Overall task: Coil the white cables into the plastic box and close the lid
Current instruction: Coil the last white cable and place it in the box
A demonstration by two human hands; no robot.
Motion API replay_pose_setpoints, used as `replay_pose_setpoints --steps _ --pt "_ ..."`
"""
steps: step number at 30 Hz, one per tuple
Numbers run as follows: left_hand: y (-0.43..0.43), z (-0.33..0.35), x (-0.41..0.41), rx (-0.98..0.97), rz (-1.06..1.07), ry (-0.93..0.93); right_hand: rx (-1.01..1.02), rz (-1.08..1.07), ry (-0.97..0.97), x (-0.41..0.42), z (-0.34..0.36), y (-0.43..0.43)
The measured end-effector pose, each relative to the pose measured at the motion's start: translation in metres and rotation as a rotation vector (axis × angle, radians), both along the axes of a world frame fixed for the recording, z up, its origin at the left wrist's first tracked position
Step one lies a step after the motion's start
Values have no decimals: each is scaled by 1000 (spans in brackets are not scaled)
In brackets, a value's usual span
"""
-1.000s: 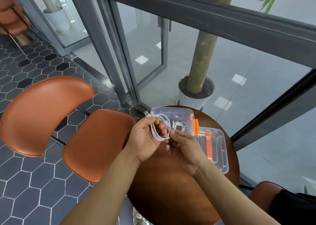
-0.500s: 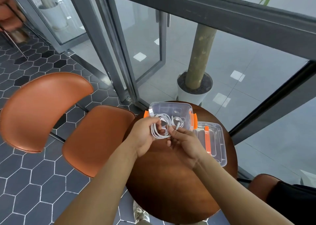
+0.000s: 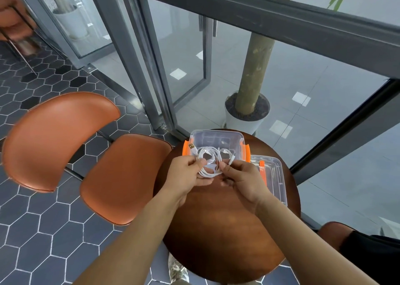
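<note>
Round table [image 3: 227,230]: both hands, left [image 3: 186,174], right [image 3: 242,178], pinch coiled white cable [image 3: 208,160] before box [image 3: 216,139].

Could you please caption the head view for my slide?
Left hand and right hand hold a coiled white cable at the open box.

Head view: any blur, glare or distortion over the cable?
Head view: wide-angle bends the window frame and chair; top-left corner smeared; soft sheen on table; white cable, plastic box, left hand, right hand sharp, evenly lit.
</note>
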State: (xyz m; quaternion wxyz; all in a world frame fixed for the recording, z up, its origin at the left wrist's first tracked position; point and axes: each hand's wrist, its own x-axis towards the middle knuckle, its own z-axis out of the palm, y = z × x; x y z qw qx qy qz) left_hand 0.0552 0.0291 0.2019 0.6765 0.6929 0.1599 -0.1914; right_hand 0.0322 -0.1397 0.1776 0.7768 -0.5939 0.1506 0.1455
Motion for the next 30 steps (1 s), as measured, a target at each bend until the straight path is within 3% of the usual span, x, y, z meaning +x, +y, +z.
replay_pose_setpoints --steps 4,11,16,22,27,30 --pt "-2 -1 -1 -87 148 21 -254 -56 -29 -8 4 6" --pt "-2 6 1 -451 287 124 334 -177 198 -12 9 6" --pt "-9 4 -5 -515 242 124 447 -228 276 -11 4 -2" --pt "-14 4 -11 -351 12 84 224 -242 215 -6 -7 -11" --pt "-11 9 -9 -254 -75 92 -34 11 75 -3 4 -17" --pt "-10 10 -9 -189 -122 90 -49 151 52 1 9 -24"
